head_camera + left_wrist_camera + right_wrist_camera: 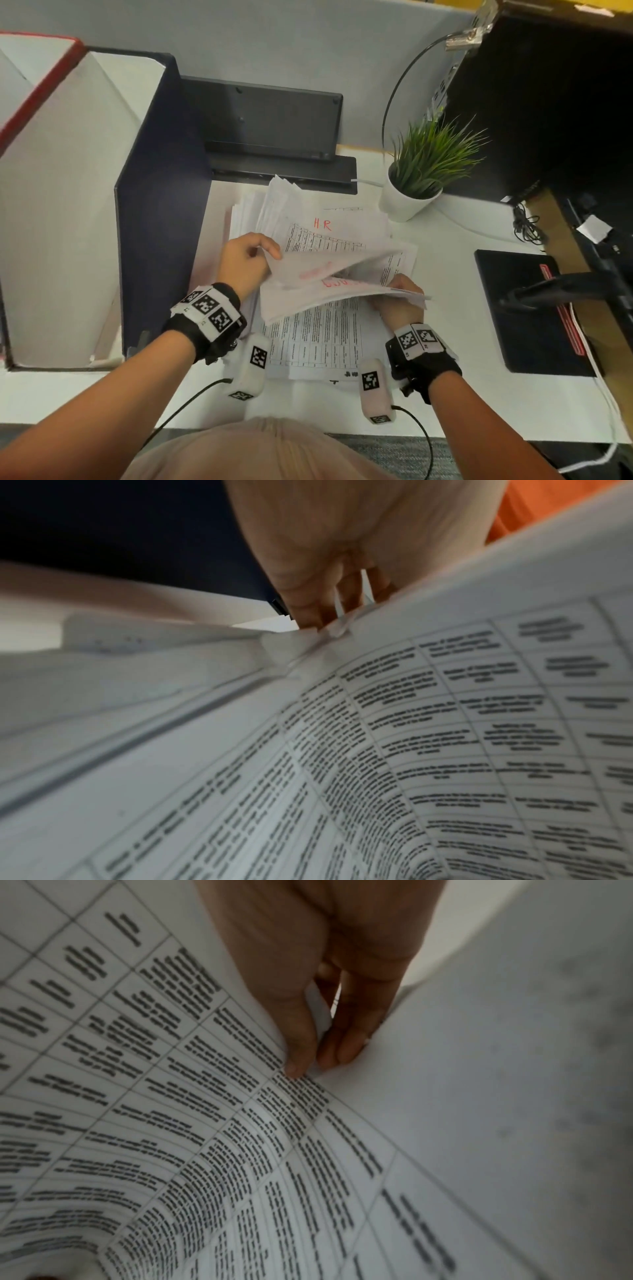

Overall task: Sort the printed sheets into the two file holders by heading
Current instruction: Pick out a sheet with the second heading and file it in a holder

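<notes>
A loose pile of printed sheets (315, 335) with tables lies on the white desk (455, 404) in front of me. One sheet further back shows a red "HR" heading (322, 224). My left hand (245, 262) pinches the left edge of lifted sheets (318, 270) that carry blurred red writing. My right hand (399, 296) grips the right edge of a lower raised bundle (308, 301). In the left wrist view fingers (308, 607) clamp the paper edge (377, 696). In the right wrist view thumb and fingers (298, 1042) pinch a printed sheet (205, 1123). A dark blue file holder (161, 205) and a red-edged one (41, 82) stand at left.
A black device (274, 126) sits behind the pile. A potted green plant (421, 174) stands at the right rear. A black pad (527, 308) with a monitor arm lies right. Cables (527, 226) run along the desk's right side.
</notes>
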`<state>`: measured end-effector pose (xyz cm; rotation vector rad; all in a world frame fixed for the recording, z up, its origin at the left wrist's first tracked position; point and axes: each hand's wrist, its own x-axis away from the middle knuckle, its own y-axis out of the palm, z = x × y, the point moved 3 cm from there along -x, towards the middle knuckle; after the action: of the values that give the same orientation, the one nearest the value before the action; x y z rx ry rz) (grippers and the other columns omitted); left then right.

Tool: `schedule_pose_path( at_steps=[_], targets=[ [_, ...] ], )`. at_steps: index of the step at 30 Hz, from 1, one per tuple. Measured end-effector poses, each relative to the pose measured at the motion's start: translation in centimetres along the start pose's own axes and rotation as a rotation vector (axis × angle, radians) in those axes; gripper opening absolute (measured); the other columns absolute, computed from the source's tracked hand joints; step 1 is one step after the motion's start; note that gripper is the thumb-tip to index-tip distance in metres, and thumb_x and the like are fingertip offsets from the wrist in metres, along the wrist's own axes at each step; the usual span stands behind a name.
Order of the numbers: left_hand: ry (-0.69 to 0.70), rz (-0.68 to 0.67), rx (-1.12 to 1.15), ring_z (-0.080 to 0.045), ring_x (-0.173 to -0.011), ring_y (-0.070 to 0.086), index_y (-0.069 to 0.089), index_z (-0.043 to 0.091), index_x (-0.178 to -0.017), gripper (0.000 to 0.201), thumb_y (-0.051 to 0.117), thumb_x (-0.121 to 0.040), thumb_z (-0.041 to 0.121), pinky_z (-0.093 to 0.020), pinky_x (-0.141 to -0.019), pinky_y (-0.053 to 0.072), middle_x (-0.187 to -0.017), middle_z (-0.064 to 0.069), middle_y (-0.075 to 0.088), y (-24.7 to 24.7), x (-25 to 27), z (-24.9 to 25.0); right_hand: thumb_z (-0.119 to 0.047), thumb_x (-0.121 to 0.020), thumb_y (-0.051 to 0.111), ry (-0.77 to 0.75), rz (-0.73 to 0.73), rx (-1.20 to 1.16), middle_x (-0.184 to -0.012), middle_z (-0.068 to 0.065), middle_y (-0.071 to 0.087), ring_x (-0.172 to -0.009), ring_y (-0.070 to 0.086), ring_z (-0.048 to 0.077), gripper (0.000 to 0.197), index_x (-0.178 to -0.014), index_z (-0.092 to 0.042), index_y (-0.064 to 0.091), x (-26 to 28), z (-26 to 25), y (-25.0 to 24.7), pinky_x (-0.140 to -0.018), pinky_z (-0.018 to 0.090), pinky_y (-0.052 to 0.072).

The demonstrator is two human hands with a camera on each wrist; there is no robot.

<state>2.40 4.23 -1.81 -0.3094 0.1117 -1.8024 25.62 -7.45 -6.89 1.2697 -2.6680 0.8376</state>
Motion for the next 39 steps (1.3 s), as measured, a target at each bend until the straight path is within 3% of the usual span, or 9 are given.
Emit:
schedule_pose_path(
  at_steps=[5, 8, 11, 15, 19, 23, 27, 32, 39],
  targets=[
    [-0.057, -0.090, 0.152, -0.015, -0.081, 0.056, 0.056, 0.007, -0.059, 0.038, 0.041, -0.077, -0.023, -0.024, -0.073, 0.047, -0.082, -0.005, 0.060, 0.0, 0.1, 0.7, 0.000, -0.064, 0.081, 0.037, 0.053, -0.251, -0.097, -0.010, 0.060, -0.084, 0.057, 0.002, 0.062, -0.117, -0.016, 0.053, 0.2, 0.0, 0.0, -0.064, -0.003, 0.041],
    [-0.119, -0.131, 0.209, -0.021, -0.079, 0.057, 0.059, 0.004, -0.056, 0.039, 0.039, -0.080, -0.019, -0.023, -0.066, 0.049, -0.081, -0.008, 0.061, 0.1, -0.2, 0.6, -0.015, -0.086, 0.064, 0.242, 0.108, -0.295, -0.125, 0.005, 0.058, -0.107, 0.057, 0.015, 0.045, -0.129, -0.015, 0.049, 0.0, -0.4, 0.5, -0.089, 0.009, 0.038],
    [-0.213, -0.141, 0.156, -0.018, -0.081, 0.061, 0.064, 0.012, -0.080, 0.023, 0.045, -0.093, 0.014, -0.023, -0.064, 0.046, -0.081, 0.001, 0.070, -0.2, -0.4, 0.6, -0.024, -0.073, 0.078, 0.082, 0.025, -0.113, -0.110, 0.010, 0.065, -0.094, 0.062, 0.019, 0.054, -0.119, -0.003, 0.057, -0.1, -0.3, 0.8, -0.082, 0.029, 0.051],
    [-0.292, -0.251, 0.221, 0.000, -0.073, 0.067, 0.062, 0.033, -0.087, 0.033, 0.040, -0.089, 0.058, -0.026, -0.072, 0.045, -0.073, 0.020, 0.071, -0.1, -0.4, 0.7, -0.020, -0.083, 0.068, -0.070, 0.026, -0.255, -0.111, -0.001, 0.061, -0.100, 0.056, 0.010, 0.043, -0.122, -0.011, 0.055, 1.2, -2.3, -0.1, -0.073, 0.006, 0.046],
    [0.015, -0.242, -0.103, 0.003, -0.095, 0.060, 0.056, 0.021, -0.117, 0.033, 0.065, -0.085, 0.024, -0.021, -0.086, 0.051, -0.110, 0.012, 0.064, 0.3, 0.5, 2.6, -0.016, -0.085, 0.066, -0.173, 0.047, -0.338, -0.102, -0.010, 0.062, -0.094, 0.059, 0.005, 0.036, -0.120, -0.016, 0.057, 2.2, -5.8, -0.7, -0.065, 0.001, 0.046],
    [0.272, -0.070, -0.077, 0.017, -0.086, 0.056, 0.053, 0.012, -0.123, 0.036, 0.061, -0.088, 0.011, -0.001, -0.071, 0.046, -0.103, 0.019, 0.059, 0.0, 1.2, 6.3, -0.012, -0.081, 0.070, -0.320, 0.096, -0.459, -0.093, -0.018, 0.064, -0.082, 0.065, -0.009, 0.031, -0.109, -0.017, 0.060, 3.4, -10.3, -2.4, -0.066, 0.006, 0.051],
    [0.429, 0.033, 0.041, 0.017, -0.093, 0.058, 0.054, 0.012, -0.119, 0.036, 0.064, -0.085, 0.005, -0.002, -0.076, 0.046, -0.102, 0.021, 0.058, -0.7, 1.9, 9.1, -0.004, -0.079, 0.070, -0.435, 0.112, -0.544, -0.093, -0.020, 0.064, -0.087, 0.064, -0.011, 0.032, -0.107, -0.016, 0.058, 4.3, -13.0, -3.9, -0.070, 0.007, 0.051],
    [0.326, 0.036, 0.039, 0.005, -0.093, 0.060, 0.056, 0.004, -0.119, 0.033, 0.062, -0.087, 0.008, -0.010, -0.079, 0.051, -0.104, 0.010, 0.062, 0.4, 2.7, 7.7, -0.006, -0.079, 0.070, -0.373, 0.055, -0.527, -0.102, 0.000, 0.067, -0.088, 0.067, -0.002, 0.037, -0.115, -0.004, 0.060, 5.1, -12.4, -2.7, -0.078, 0.019, 0.056],
    [0.292, 0.066, 0.107, 0.010, -0.093, 0.062, 0.059, 0.029, -0.106, 0.024, 0.065, -0.086, 0.017, -0.007, -0.074, 0.050, -0.097, 0.023, 0.064, 0.6, 2.7, 6.2, -0.009, -0.075, 0.075, -0.380, 0.039, -0.514, -0.093, -0.014, 0.073, -0.095, 0.067, 0.003, 0.032, -0.101, -0.024, 0.064, 4.9, -11.1, -2.3, -0.078, 0.023, 0.057]
  ],
)
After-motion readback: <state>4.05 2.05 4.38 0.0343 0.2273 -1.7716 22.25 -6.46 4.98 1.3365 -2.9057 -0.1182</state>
